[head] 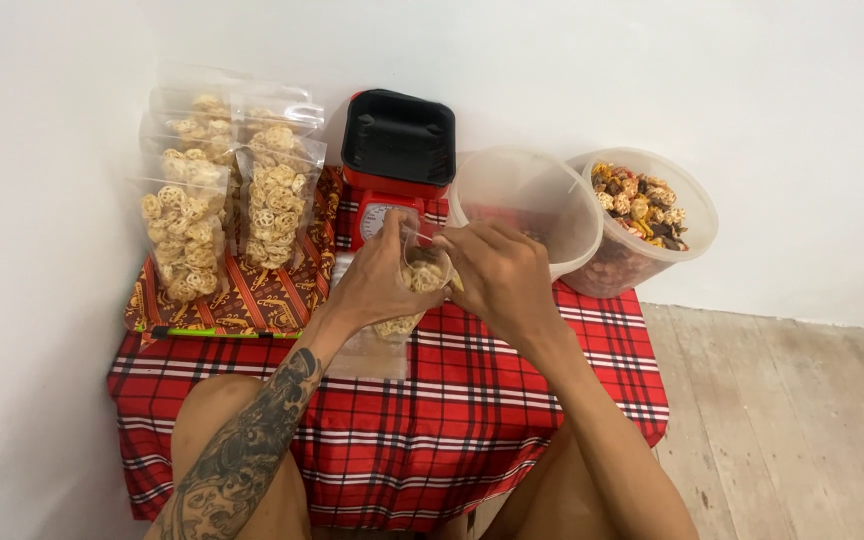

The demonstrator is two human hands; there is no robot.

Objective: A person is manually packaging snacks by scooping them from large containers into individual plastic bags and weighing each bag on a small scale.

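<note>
- Your left hand is closed around a clear bag of wheel-shaped crackers, at the centre of the red plaid cloth.
- Your right hand pinches the bag's mouth at 3 o'clock of the left hand; its fingers are curled shut on the top edge.
- At 12 o'clock of the bag stands a red scale with a black tray on top; your hands cover the lower part of its dial.
- At 1 o'clock sits a clear tub, and just right of it a second tub heaped with mixed brown and yellow snacks.
- At 10 o'clock, filled bags of the same crackers stand in rows against the wall on a patterned brown cloth.
- A green pen lies at 9 o'clock, along the edge of that cloth.
- You cannot tell what the first tub holds: its wall is cloudy and your right hand hides its near side.
- The bag's lower half is hard to make out against the plaid, and your forearms are cut off at the bottom edge.
</note>
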